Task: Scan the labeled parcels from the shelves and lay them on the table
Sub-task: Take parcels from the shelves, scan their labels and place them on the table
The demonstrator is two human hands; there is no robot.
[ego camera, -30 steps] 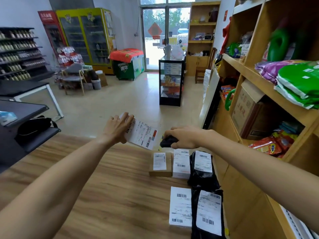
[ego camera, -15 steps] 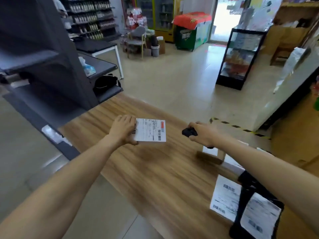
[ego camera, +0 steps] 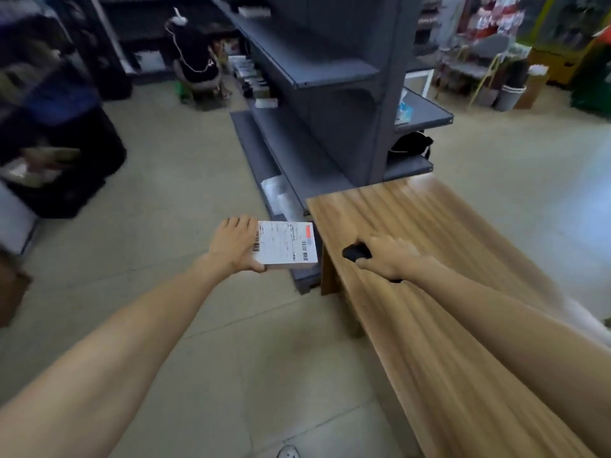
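A small white parcel (ego camera: 287, 246) is held in the left hand (ego camera: 235, 244), the grip closed around its left edge with the thumb underneath, and it is carried level over the floor just beside the near corner of the wooden surface (ego camera: 439, 292) — not yet on it. A dark handheld scanner (ego camera: 357, 252) is clasped in the right hand (ego camera: 388, 256), fingers wrapped about it, above the surface. The step in hand is judged to be the scan-and-place of this parcel; whether the scan is done cannot be told. Next, the label would need to be faced toward the scanner, then the parcel laid flat on the wood. On the label, barcodes are seen at the left and right edges and a red patch at the top right corner — the printed lines are too blurred to be read. Grey shelves (ego camera: 314, 74) stand beyond.
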